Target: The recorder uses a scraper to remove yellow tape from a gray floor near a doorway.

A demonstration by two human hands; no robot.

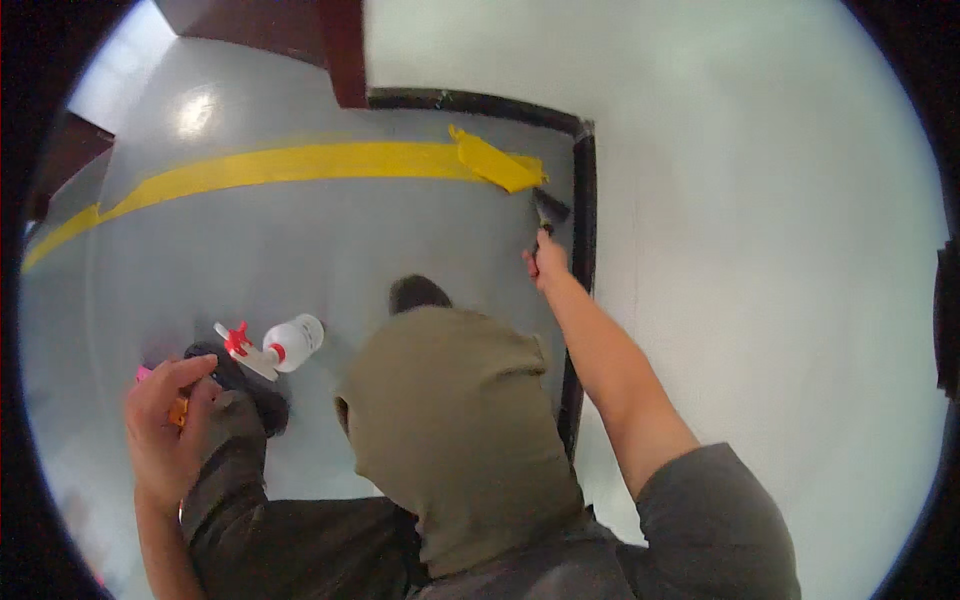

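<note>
One flared scraper gripped in right hand, yellow tape strip, end crumpled, left hand, grasp unclear

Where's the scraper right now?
Head view, upper half, right of centre: the scraper is in the right hand, just below the right end of the yellow floor tape, left of the black baseboard.

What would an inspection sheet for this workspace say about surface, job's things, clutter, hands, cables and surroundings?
Surface: smooth grey floor.
Job's things: flat yellow tape strip, ragged at its right end; dark-handled flat-bladed scraper beside that end; white plastic spray bottle with red trigger.
Clutter: small orange thing behind the left hand, unidentifiable.
Hands: right hand grips the scraper; left hand, contents unclear.
Cables: nothing seen.
Surroundings: white wall, black skirting.
</note>
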